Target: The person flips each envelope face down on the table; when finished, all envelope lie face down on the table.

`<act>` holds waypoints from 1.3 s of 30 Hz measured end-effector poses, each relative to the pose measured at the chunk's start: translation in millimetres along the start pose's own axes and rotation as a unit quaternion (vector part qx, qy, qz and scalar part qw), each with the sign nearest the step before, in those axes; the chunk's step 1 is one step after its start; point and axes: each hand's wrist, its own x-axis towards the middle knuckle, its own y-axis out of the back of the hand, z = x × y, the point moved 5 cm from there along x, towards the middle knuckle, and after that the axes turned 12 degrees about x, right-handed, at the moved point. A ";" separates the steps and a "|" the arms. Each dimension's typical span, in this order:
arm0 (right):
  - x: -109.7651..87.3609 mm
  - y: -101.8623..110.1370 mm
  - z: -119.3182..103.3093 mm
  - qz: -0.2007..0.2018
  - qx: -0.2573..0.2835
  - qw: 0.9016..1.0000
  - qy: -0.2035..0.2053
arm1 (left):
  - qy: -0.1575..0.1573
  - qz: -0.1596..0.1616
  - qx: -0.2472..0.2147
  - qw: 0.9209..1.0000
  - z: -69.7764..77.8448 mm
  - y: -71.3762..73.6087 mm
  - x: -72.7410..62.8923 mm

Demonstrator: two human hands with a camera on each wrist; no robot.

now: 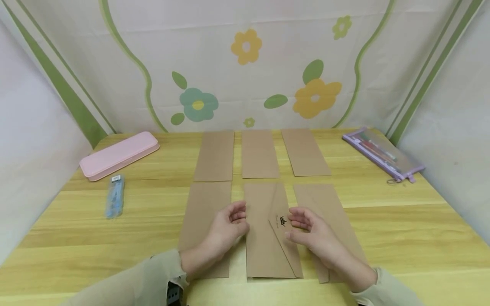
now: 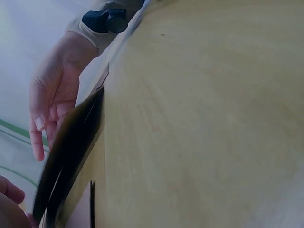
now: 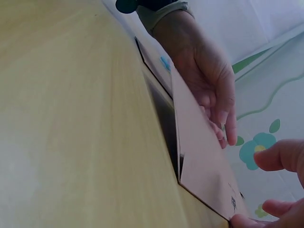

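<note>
A brown paper envelope with a slanting flap and a small black crown print is in the middle of the near row. In the wrist views its near edge stands off the tabletop, with a dark gap under it. My left hand holds its left edge between thumb and curled fingers. At the right edge, beside the crown print, my right hand grips it, the thumb on top. Other envelopes lie flat on either side, the left one and the right one, each partly under a forearm or hand.
Three more brown envelopes form the back row, among them a middle one. A pink case and a blue packet lie to the left. On the right is a purple-edged clear pouch with pens. A flowered cloth hangs behind.
</note>
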 end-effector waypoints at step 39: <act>7.0 -43.7 -2.0 -0.102 0.093 0.990 0.008 | -0.001 -0.069 -0.160 0.985 33.4 4.0 15.1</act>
